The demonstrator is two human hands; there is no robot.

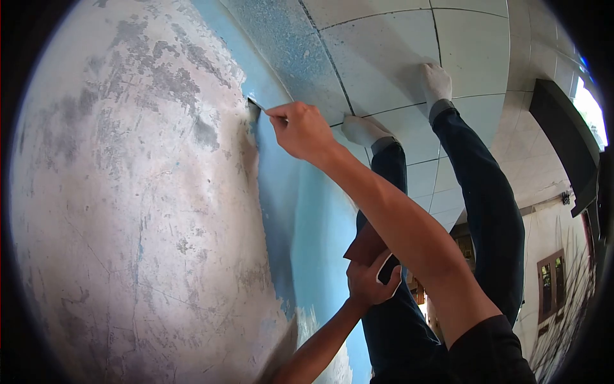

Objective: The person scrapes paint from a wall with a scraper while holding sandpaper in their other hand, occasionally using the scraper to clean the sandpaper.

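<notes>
A: Head view, the only one. Logged at upper centre: right hand (300, 131), at the end of a bare arm stretched in from the lower right, black sleeve at the shoulder.

B: Fingers?

A: Closed in a tight pinch on a scraper blade (257, 103). Thin and pale, mostly hidden behind the fingertips, only the tip showing.

B: Position of the blade?

A: Tip touching the wall (128, 211), right at the ragged edge between bare grey-white plaster and blue paint (320, 217).

B: Other hand?

A: Left hand (371, 281), low centre, well apart from the right and off the wall. Curled shut around a brown sheet (366, 246), held just in front of the blue strip. Also a small dark item under the thumb; cannot tell what.

B: Surroundings?

A: Scraped patch over most of the left, with grey blotches and fine cracks. Blue paint as a band along its right side, speckled higher up. Beyond that, a white tiled floor (473, 51), two legs in dark trousers (486, 192), and white socks (437, 80) flat on the tiles.
</notes>
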